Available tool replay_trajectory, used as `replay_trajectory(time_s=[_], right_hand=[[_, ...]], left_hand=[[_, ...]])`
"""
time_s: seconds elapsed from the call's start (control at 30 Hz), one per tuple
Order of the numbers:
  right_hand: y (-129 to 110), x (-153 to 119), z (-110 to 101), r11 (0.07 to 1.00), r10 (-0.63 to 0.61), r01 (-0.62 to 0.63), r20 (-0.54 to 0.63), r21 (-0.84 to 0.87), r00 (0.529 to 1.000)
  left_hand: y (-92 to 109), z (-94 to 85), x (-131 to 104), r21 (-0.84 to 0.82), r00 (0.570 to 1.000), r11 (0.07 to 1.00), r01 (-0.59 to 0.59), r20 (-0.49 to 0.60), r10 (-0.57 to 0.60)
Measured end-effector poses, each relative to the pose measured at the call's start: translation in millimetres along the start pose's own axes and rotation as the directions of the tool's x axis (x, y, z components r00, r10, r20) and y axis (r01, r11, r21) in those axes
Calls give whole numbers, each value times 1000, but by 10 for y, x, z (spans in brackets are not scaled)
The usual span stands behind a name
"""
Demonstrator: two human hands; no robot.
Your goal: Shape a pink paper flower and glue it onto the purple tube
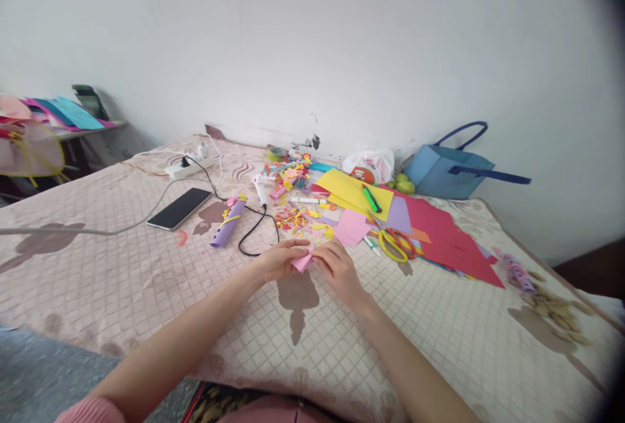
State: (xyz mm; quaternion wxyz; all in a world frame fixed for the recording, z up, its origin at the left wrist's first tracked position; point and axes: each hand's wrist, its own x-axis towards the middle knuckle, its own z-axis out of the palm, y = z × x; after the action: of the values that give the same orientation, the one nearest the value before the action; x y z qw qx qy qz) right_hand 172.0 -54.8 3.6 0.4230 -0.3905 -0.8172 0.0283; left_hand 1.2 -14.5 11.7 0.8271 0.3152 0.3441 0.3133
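Observation:
A small folded piece of pink paper (302, 262) is pinched between both hands above the patterned tablecloth. My left hand (282, 260) grips it from the left, fingers closed on its edge. On the other side my right hand (339, 268) holds it with thumb and fingers together; part of the paper is hidden by the fingers. Just beyond lie pink paper squares (351, 227) and a heap of paper scraps (295, 218). Yellow-handled scissors (392, 245) rest right of the squares. Left of the hands is a purple paper roll (228, 224) with yellow trim.
A glue gun (261, 190) trails a black cable. Further left are a phone (180, 208) and a power strip (190, 166). Yellow sheets (342, 185), a green cutter (371, 198), red paper (446, 241) and a blue bag (439, 172) occupy the right; peanuts (556, 309) lie near the edge.

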Motion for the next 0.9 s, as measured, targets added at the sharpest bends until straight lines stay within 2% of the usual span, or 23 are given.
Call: replay_trajectory(time_s=[0.13,0.33,0.7,0.8,0.9], right_hand=[[1,7,-16,1000,9,-9,-12,17,1000],[-38,33,-58,997,75,-72,-135,28,988],[-3,17,-49,993,104,-98,-96,69,990],[-14,17,-43,990,115,-107,-92,91,989],[-22,13,-31,988,120,-111,-80,106,990]], left_hand=[[-4,8,18,-40,1000,999,-22,18,23],[34,-39,18,37,999,999,-17,44,15],[54,-105,-6,115,991,991,-71,124,56],[44,-94,-12,162,985,980,-119,146,96],[22,-75,-3,278,965,930,-242,171,200]])
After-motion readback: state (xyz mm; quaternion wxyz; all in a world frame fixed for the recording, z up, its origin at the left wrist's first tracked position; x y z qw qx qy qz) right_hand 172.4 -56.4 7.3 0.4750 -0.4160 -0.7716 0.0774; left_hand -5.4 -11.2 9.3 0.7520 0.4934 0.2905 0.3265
